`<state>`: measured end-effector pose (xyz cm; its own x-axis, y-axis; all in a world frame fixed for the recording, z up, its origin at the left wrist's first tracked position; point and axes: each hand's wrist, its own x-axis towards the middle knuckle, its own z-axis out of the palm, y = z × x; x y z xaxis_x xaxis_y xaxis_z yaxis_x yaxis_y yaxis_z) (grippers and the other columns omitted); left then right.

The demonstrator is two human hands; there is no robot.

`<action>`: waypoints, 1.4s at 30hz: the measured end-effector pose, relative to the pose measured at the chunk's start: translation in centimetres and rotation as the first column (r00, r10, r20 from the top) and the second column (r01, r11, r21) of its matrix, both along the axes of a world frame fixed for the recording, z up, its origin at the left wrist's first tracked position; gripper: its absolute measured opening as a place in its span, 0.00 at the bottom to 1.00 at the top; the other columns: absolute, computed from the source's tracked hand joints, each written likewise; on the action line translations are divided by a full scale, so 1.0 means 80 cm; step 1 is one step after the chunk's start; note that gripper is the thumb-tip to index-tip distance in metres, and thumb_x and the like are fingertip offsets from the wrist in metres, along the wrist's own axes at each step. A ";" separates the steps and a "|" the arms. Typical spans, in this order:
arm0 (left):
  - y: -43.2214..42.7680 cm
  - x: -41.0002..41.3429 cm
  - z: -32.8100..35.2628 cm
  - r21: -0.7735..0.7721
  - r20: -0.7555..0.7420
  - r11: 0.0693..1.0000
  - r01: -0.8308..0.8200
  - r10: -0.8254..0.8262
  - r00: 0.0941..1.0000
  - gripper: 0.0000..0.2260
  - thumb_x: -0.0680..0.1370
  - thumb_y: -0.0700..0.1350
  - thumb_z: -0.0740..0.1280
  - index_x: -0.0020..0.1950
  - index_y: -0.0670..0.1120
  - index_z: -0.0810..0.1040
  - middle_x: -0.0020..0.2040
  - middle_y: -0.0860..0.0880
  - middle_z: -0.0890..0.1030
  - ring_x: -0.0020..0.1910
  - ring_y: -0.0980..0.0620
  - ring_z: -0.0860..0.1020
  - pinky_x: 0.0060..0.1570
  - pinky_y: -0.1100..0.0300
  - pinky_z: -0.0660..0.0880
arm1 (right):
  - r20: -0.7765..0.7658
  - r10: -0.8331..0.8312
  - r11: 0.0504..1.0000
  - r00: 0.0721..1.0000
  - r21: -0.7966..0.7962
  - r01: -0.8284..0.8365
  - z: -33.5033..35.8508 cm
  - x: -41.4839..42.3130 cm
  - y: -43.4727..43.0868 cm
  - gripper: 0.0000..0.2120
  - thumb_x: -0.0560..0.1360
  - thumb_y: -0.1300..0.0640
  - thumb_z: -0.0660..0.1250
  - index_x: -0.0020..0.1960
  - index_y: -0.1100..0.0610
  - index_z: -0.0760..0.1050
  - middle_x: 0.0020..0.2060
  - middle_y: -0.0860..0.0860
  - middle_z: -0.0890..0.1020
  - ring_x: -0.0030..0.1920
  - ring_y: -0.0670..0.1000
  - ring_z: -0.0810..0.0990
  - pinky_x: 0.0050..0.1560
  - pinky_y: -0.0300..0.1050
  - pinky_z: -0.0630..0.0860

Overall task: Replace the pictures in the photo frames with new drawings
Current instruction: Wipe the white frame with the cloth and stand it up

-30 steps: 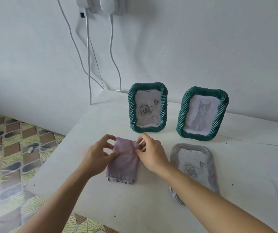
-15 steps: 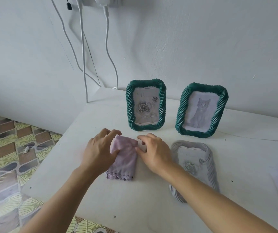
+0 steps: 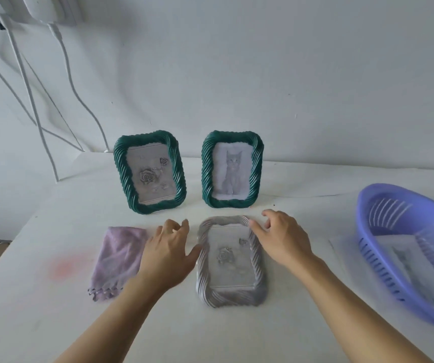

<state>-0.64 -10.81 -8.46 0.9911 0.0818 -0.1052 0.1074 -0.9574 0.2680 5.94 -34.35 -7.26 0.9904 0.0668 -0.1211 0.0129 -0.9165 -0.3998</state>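
Here, a white table point(image 3: 236, 334) set against a white wall, seen from the head camera. The silver frame point(image 3: 230, 297) lies flat on its back in the near centre of the table, face up, with a rose picture point(image 3: 226, 256) behind its glass.

The left hand point(image 3: 168, 255) is just to the left of this frame, fingers loosely bent and holding nothing; its thumb reaches the frame's left rim, though actual contact cannot be confirmed. The right hand point(image 3: 284, 242) is at the frame's upper right corner, fingers relaxed and arched above the table, likewise holding nothing; its thumb lies at the corner of the rim. Neither hand is closed round the frame.

Behind the silver frame two green frames stand upright near the wall. The left green frame point(image 3: 149, 176) shows a rose picture; the right green frame point(image 3: 232, 170) shows a cat drawing point(image 3: 231, 171).

A folded purple cloth point(image 3: 119, 260) lies flat to the left of the left hand, partly covered by the wrist. A faint reddish smudge point(image 3: 63, 267) marks the table left of the cloth.

A lavender slotted basket point(image 3: 388, 209) sits at the right edge of the table, well apart from the frames, with sheets of paper point(image 3: 404, 255) inside. White cables point(image 3: 35, 113) hang down the wall at upper left from plugs point(image 3: 40, 9).
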 end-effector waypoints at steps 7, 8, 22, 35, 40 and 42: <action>-0.030 -0.007 -0.002 -0.038 -0.031 0.997 -0.066 0.065 0.997 0.19 0.81 0.58 0.61 0.67 0.51 0.76 0.64 0.46 0.71 0.62 0.42 0.73 0.61 0.49 0.71 | -0.069 0.044 0.998 0.997 0.051 -0.040 -0.021 -0.006 -0.001 0.23 0.77 0.35 0.61 0.51 0.56 0.76 0.51 0.53 0.75 0.53 0.56 0.77 0.46 0.46 0.70; -0.033 -0.008 -0.002 -0.094 -0.040 0.992 -0.084 0.081 0.996 0.18 0.81 0.57 0.62 0.67 0.50 0.77 0.63 0.45 0.71 0.62 0.41 0.73 0.63 0.48 0.71 | -0.073 0.058 0.997 0.996 0.057 -0.054 -0.022 -0.007 0.001 0.24 0.77 0.35 0.61 0.53 0.57 0.76 0.52 0.53 0.75 0.54 0.56 0.77 0.47 0.47 0.71; -0.077 -0.008 0.021 -0.889 -0.069 0.409 -0.208 0.329 0.942 0.14 0.77 0.36 0.72 0.57 0.53 0.83 0.49 0.48 0.85 0.41 0.55 0.82 0.46 0.54 0.79 | -0.083 -0.165 0.598 0.983 0.784 0.166 -0.007 -0.026 -0.039 0.14 0.78 0.53 0.69 0.60 0.49 0.68 0.46 0.52 0.81 0.38 0.48 0.79 0.35 0.37 0.74; -0.142 0.053 0.058 -0.951 -0.034 0.303 -0.066 0.109 0.993 0.11 0.81 0.40 0.68 0.62 0.51 0.76 0.54 0.43 0.79 0.48 0.48 0.79 0.56 0.37 0.77 | -0.256 -0.251 0.275 0.933 0.905 0.323 0.035 0.004 -0.108 0.10 0.79 0.50 0.66 0.47 0.57 0.73 0.41 0.55 0.81 0.43 0.55 0.79 0.45 0.51 0.70; -0.173 0.086 0.067 -0.942 0.010 0.336 -0.021 0.089 0.996 0.13 0.80 0.41 0.68 0.63 0.52 0.73 0.57 0.42 0.76 0.46 0.49 0.77 0.48 0.47 0.78 | -0.204 -0.356 0.319 0.912 0.891 0.323 0.047 0.029 -0.120 0.15 0.72 0.42 0.65 0.45 0.55 0.71 0.43 0.55 0.79 0.46 0.56 0.78 0.47 0.51 0.71; -0.182 0.099 0.072 -0.939 0.034 0.343 0.002 0.086 0.996 0.14 0.80 0.40 0.67 0.64 0.52 0.72 0.56 0.45 0.76 0.44 0.50 0.77 0.45 0.53 0.77 | -0.170 -0.383 0.324 0.908 0.896 0.304 0.052 0.041 -0.125 0.12 0.78 0.46 0.63 0.45 0.54 0.70 0.42 0.54 0.77 0.45 0.54 0.76 0.46 0.51 0.70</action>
<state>7.27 -25.38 -2.72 0.9967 0.0149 -0.0792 0.0800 -0.0684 0.9944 9.19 -44.35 -3.11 0.9545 -0.2528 -0.1582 -0.1521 0.0439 -0.9874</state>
